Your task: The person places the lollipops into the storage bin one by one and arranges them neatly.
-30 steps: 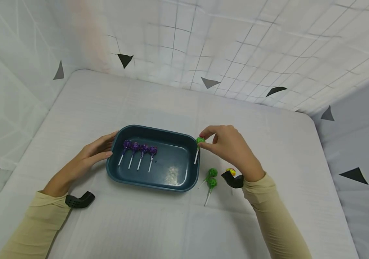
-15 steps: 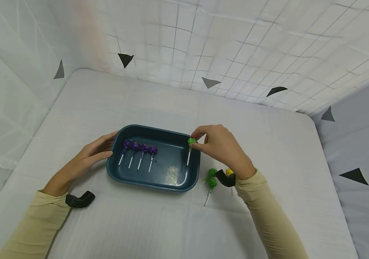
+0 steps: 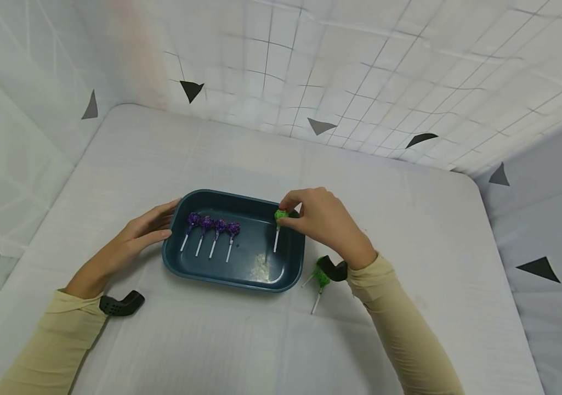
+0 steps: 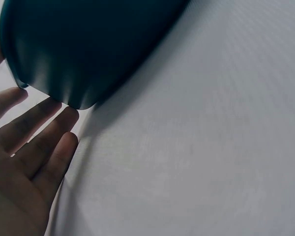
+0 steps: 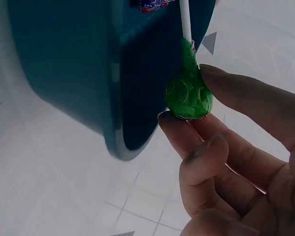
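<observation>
- The left hand (image 3: 136, 233) is touching the tray (image 3: 243, 255) at nine o'clock, fingers spread.
- Four purple lollipops (image 3: 206, 223) are lying inside, toward nine; wrapper print is showing too small to read.
- The right hand (image 3: 328, 219) is pinching a green lollipop (image 5: 188, 98) within the tray's outline, toward two.
- Two loose lollipops (image 3: 323, 280), green, are lying outside, toward four.

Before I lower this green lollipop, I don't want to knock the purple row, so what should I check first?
1. Grip: ok; the right hand pinches the green lollipop by its head.
2. Position: ok; it is over the tray, apart from the purple row.
3. Tray support: ok; the left hand touches one end.
4. Purple lollipops: ok; four side by side, none overlapping.
5. Stick touching the tray floor: cannot tell.
6. All greens inside: not ok; two loose ones lie outside.
</observation>
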The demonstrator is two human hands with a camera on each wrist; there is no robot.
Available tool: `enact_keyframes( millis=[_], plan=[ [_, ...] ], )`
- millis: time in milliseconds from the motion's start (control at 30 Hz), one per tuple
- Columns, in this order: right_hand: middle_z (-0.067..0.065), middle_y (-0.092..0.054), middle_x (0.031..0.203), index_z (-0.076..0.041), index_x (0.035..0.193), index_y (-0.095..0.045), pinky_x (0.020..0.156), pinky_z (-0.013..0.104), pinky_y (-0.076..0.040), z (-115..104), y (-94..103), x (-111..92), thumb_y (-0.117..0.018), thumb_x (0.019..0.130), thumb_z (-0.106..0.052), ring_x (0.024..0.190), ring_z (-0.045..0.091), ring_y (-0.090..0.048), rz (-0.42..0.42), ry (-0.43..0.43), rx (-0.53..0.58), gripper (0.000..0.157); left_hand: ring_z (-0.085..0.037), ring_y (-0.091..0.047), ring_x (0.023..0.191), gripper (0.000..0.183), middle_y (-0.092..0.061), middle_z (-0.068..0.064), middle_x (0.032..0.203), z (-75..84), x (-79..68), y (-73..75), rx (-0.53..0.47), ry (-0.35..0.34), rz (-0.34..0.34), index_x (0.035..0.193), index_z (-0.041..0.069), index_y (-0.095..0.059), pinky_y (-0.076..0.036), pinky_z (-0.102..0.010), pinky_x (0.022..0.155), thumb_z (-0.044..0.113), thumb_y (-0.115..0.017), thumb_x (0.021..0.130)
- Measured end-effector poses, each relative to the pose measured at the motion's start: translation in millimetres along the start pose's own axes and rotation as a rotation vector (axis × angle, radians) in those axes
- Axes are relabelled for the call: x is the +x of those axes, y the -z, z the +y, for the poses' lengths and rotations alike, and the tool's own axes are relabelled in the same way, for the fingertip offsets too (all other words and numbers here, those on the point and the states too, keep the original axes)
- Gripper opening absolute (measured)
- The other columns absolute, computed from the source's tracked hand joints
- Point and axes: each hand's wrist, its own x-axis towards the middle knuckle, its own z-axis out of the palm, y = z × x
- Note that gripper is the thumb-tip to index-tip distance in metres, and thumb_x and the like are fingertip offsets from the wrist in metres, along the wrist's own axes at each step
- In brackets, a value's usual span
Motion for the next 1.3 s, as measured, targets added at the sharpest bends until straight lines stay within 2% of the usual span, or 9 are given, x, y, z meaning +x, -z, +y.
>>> enact_keyframes(
  millis=[467, 700, 933, 1100, 1300],
  plan=[
    [-0.003, -0.078, 0.1, -0.019, 0.103, -0.078, 0.066, 0.03, -0.052, -12, -8.5, 16, -0.08, 0.091, -0.033, 0.072, 0.014, -0.064, -0.025, 0.009, -0.028, 0.018, 0.011, -0.039, 0.141, 0.06, -0.03, -0.026, 0.166, 1.2, -0.4, 0.3, 0.0, 0.009, 0.0, 0.165, 0.015, -0.027, -0.034, -0.006, 0.112, 0.007, -0.047, 0.108],
    [-0.003, -0.078, 0.1, -0.019, 0.103, -0.077, 0.071, 0.032, -0.056, -19, -13.5, 24, -0.08, 0.091, -0.034, 0.089, 0.015, -0.068, -0.048, 0.03, -0.055, 0.019, 0.011, -0.039, 0.141, 0.06, -0.03, -0.027, 0.166, 1.5, 0.0, 0.5, -0.002, 0.005, -0.002, 0.165, 0.013, -0.027, -0.034, -0.005, 0.111, 0.006, -0.046, 0.108],
    [-0.005, -0.078, 0.099, -0.019, 0.102, -0.077, 0.078, 0.036, -0.058, -26, -17.0, 30, -0.079, 0.092, -0.034, 0.093, 0.015, -0.07, -0.064, 0.047, -0.052, 0.019, 0.01, -0.04, 0.141, 0.06, -0.031, -0.027, 0.165, 1.2, 0.0, 0.8, 0.0, -0.013, -0.002, 0.165, 0.011, -0.027, -0.034, -0.006, 0.111, 0.005, -0.046, 0.109],
    [-0.005, -0.078, 0.1, -0.019, 0.103, -0.077, 0.076, 0.036, -0.058, -31, -22.2, 33, -0.079, 0.092, -0.034, 0.093, 0.014, -0.07, -0.073, 0.057, -0.076, 0.019, 0.01, -0.041, 0.141, 0.06, -0.031, -0.027, 0.165, 0.1, -0.7, 0.3, -0.002, -0.009, -0.001, 0.165, 0.012, -0.027, -0.035, -0.006, 0.111, 0.005, -0.046, 0.109],
    [-0.006, -0.078, 0.097, -0.019, 0.103, -0.077, 0.069, 0.033, -0.058, -37, -30.8, 38, -0.079, 0.092, -0.033, 0.084, 0.012, -0.069, -0.087, 0.061, -0.144, 0.018, 0.009, -0.041, 0.141, 0.059, -0.03, -0.03, 0.164, 1.7, -0.9, 0.5, -0.008, -0.03, -0.003, 0.164, 0.01, -0.027, -0.035, -0.006, 0.111, 0.004, -0.046, 0.108]
  ],
)
